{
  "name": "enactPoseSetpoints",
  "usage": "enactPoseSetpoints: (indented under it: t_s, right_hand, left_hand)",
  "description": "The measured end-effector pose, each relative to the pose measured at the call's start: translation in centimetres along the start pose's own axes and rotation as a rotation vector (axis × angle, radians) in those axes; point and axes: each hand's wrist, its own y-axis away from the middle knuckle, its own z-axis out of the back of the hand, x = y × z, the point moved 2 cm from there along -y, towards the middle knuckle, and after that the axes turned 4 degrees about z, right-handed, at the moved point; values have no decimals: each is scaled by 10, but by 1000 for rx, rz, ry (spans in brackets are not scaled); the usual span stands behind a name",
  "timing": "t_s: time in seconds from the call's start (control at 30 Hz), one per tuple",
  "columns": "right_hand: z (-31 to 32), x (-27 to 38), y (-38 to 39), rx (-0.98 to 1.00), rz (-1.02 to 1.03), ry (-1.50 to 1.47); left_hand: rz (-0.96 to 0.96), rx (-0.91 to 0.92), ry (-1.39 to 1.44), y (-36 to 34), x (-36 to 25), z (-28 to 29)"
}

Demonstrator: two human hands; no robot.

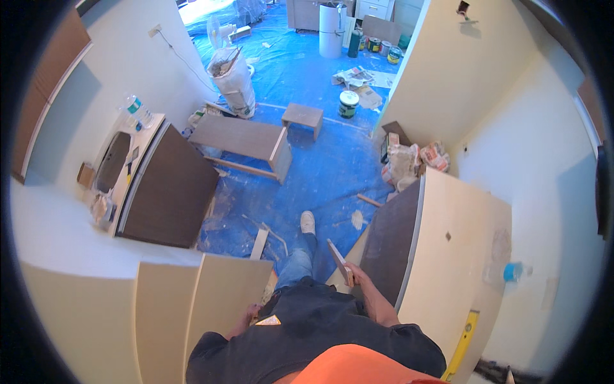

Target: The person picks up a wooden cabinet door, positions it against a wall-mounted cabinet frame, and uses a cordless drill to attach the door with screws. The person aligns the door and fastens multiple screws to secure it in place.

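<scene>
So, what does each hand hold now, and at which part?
The right hand grips a narrow wooden board at its lower end. The left hand is near the beige panels; whether it holds anything cannot be told.

Two clear plastic water bottles with blue caps, one white woven sack upper centre, one small brown wooden stool, one green-and-white paint bucket, one yellow spirit level lower right, one white cylindrical roll top centre
</scene>
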Motion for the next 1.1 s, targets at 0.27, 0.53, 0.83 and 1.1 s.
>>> enactPoseSetpoints:
  t_s: [0.27, 0.53, 0.83, 1.1]
  right_hand:
    - [40, 215, -29, 70, 304, 204]
    - [66, 427, -102, -108, 168, -17]
    - [123, 729, -247, -94, 566, 257]
    - [118, 1018, -304, 49, 627, 467]
  left_hand:
    - [-132, -33, 197, -225, -305, 126]
    - [-632, -109, 386, -341, -727, 251]
    - [-536, 45, 206, -449, -848, 224]
    - [157, -142, 718, -434, -816, 196]
